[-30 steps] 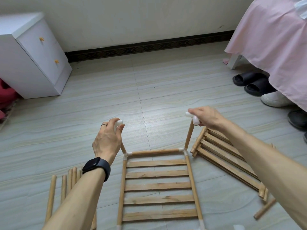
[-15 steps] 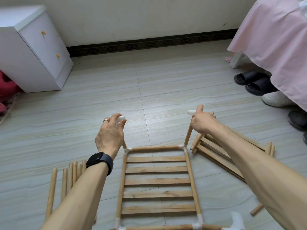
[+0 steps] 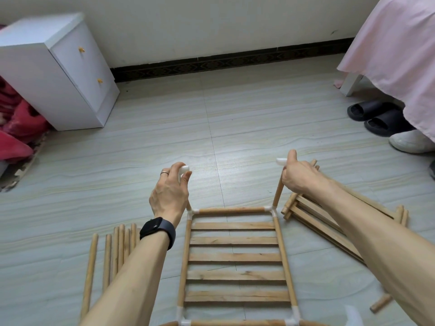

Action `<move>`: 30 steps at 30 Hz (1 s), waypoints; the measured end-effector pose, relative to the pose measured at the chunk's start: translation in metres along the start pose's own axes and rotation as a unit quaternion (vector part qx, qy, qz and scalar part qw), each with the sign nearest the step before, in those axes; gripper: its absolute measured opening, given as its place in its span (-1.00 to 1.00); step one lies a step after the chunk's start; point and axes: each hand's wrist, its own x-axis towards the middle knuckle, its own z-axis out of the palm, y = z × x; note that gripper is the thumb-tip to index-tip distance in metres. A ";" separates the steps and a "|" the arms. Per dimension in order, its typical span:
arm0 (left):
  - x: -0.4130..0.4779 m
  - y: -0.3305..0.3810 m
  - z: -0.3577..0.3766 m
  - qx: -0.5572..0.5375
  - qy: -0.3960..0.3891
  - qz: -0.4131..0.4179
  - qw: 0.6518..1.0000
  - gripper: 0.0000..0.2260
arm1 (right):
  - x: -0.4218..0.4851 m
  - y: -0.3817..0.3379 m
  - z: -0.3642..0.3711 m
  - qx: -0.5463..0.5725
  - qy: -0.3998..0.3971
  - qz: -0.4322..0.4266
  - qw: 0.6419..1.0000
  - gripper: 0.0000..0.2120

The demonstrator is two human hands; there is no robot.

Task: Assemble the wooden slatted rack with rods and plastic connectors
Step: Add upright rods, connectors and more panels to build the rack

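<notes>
A wooden slatted panel (image 3: 235, 257) lies flat on the floor, framed by rods joined with white plastic connectors. Two upright rods rise from its far corners. My left hand (image 3: 170, 192) grips the white connector (image 3: 183, 170) on top of the left upright rod, which the hand mostly hides. My right hand (image 3: 300, 176) grips the white connector (image 3: 281, 161) on top of the right upright rod (image 3: 278, 196).
Several loose rods (image 3: 113, 250) lie on the floor to the left. More slatted panels (image 3: 313, 215) are stacked at the right under my forearm, with a short rod (image 3: 380, 305) nearby. A white cabinet (image 3: 58, 71), black slippers (image 3: 376, 116) and a pink bedcover (image 3: 400, 55) border the floor.
The view has shifted so the panel's near edge with its connectors shows. Both hands stay on the connectors atop the upright rods; the right hand's grip has turned, thumb now up.
</notes>
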 end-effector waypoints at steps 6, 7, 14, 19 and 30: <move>0.002 -0.006 -0.001 -0.027 -0.019 -0.004 0.999 -0.64 | -0.006 0.003 -0.003 -0.003 -0.007 -0.017 1.000 -0.88; 0.004 -0.008 -0.002 -0.036 -0.024 -0.002 0.999 -0.64 | -0.006 0.003 -0.003 -0.003 -0.011 -0.018 1.000 -0.88; 0.014 -0.018 0.004 -0.045 -0.026 0.032 0.998 -0.67 | -0.002 0.006 -0.003 -0.008 -0.017 -0.030 0.999 -0.87; 0.025 -0.025 0.002 -0.025 -0.044 0.058 0.997 -0.64 | 0.002 0.003 0.001 -0.005 0.003 -0.008 1.000 -0.86; 0.019 -0.024 0.001 -0.048 -0.044 0.059 0.996 -0.64 | 0.005 0.003 0.005 -0.007 0.014 -0.002 1.000 -0.82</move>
